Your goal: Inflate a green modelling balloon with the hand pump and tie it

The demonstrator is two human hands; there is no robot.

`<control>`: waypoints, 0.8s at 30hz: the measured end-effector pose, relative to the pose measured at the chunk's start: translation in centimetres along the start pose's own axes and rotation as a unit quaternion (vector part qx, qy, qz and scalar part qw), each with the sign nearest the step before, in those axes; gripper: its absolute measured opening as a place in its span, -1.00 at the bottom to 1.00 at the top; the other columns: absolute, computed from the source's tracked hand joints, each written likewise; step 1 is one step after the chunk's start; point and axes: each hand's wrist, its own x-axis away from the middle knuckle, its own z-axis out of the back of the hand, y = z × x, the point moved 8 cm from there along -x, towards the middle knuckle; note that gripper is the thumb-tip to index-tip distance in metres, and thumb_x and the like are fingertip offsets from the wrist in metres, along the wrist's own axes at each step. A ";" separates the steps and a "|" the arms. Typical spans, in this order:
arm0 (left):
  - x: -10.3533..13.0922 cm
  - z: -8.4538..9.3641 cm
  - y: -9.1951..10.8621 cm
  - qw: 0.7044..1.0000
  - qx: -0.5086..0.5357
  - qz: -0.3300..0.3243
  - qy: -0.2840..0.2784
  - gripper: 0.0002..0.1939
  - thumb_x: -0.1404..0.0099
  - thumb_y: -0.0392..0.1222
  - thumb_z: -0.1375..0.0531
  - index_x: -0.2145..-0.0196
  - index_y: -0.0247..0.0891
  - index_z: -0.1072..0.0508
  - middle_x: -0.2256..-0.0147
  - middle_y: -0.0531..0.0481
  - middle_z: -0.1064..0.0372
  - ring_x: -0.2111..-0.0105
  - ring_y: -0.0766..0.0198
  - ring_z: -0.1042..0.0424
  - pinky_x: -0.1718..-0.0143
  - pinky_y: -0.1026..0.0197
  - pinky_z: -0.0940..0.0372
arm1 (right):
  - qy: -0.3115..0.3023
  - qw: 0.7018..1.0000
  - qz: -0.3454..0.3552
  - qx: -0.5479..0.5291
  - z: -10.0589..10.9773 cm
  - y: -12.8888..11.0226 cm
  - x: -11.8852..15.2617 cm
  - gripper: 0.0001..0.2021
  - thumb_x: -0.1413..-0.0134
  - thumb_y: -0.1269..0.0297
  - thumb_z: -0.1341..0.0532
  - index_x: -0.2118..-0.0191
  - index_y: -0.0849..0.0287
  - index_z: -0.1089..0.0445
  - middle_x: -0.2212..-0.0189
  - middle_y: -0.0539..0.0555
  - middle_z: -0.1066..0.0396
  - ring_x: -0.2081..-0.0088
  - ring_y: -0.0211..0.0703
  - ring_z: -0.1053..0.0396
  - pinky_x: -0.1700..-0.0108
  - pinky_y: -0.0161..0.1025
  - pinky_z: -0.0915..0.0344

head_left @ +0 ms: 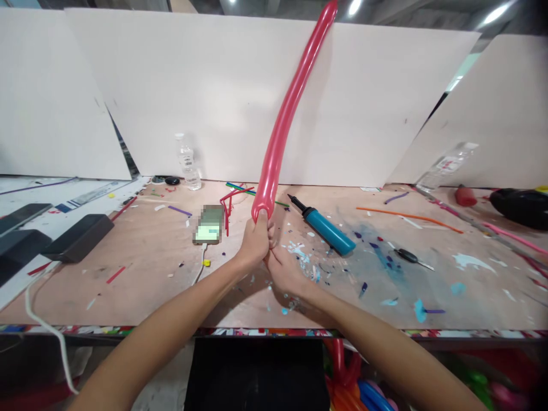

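Observation:
A long inflated red balloon (285, 123) rises from my hands, leaning right, its tip above the white panel. My left hand (256, 238) is closed around the balloon's lower end, with the thumb pressed into it. Just below and to the right, my right hand (286, 268) is closed and touches the left one; its fingers are mostly hidden, and what they pinch cannot be made out. On the table to the right of my hands lies a blue hand pump (329, 229) with a black nozzle.
A phone (209, 224) with a cable lies left, near uninflated red balloons (228, 211). Water bottles (188, 162) stand by the panel (205, 85). A screwdriver (413, 258) and an orange balloon (409, 218) lie right. Scraps litter the wooden table (145, 291).

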 end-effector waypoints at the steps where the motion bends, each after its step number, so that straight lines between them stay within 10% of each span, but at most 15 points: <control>1: 0.0 0.0 0.0 1.000 -0.002 0.000 -0.005 -0.42 -0.18 0.30 -0.14 0.61 -0.22 -0.04 0.70 0.24 0.15 0.76 0.54 0.11 0.74 0.42 0.13 | 0.013 1.000 0.000 0.005 0.1 -0.1 0.1 -0.75 -0.13 0.25 -0.08 0.56 0.13 -0.18 0.54 0.03 -0.24 0.41 -0.20 -0.14 0.42 -0.28 -0.11; 8: -0.9 0.7 1.2 0.988 0.078 0.111 -0.079 -0.52 -0.02 0.21 -0.31 0.39 -0.28 -0.36 0.54 0.07 -0.31 0.61 0.34 -0.35 0.57 0.27 -0.31 | -0.120 0.985 -0.080 -0.093 -1.5 0.9 0.1 -0.66 -0.12 0.00 -0.15 0.47 0.18 -0.25 0.69 -0.05 -0.25 0.69 -0.30 -0.20 0.66 -0.35 -0.16; 14: -2.4 2.8 4.9 0.987 0.145 0.058 -0.023 -0.67 -0.12 0.03 -0.27 0.28 -0.27 -0.41 0.49 0.08 -0.33 0.59 0.39 -0.35 0.51 0.30 -0.32 | -0.294 0.887 -0.174 -0.309 -3.7 1.6 1.1 -0.50 0.09 -0.04 -0.34 0.14 0.21 -0.26 0.39 0.09 -0.47 0.49 -0.15 -0.46 0.52 -0.22 -0.42; 18: -2.0 2.6 4.5 0.984 0.166 0.060 -0.010 -0.66 -0.16 0.09 -0.18 0.29 -0.25 -0.39 0.57 0.14 -0.21 0.68 0.46 -0.21 0.66 0.37 -0.16 | -0.283 0.867 -0.186 -0.365 -4.8 1.6 1.1 -0.47 -0.04 -0.18 -0.17 0.07 0.17 -0.24 0.47 0.04 -0.46 0.61 -0.20 -0.40 0.66 -0.34 -0.30; 24: -1.5 2.2 2.7 0.984 0.170 0.039 0.037 -0.44 -0.13 0.37 -0.14 0.33 -0.25 -0.37 0.67 0.21 -0.06 0.76 0.53 -0.03 0.75 0.42 0.01 | -0.146 0.921 -0.200 -0.299 -5.0 1.9 1.3 -0.33 0.00 -0.46 0.06 0.34 0.16 -0.25 0.73 -0.11 -0.21 0.81 -0.36 -0.08 0.80 -0.42 0.00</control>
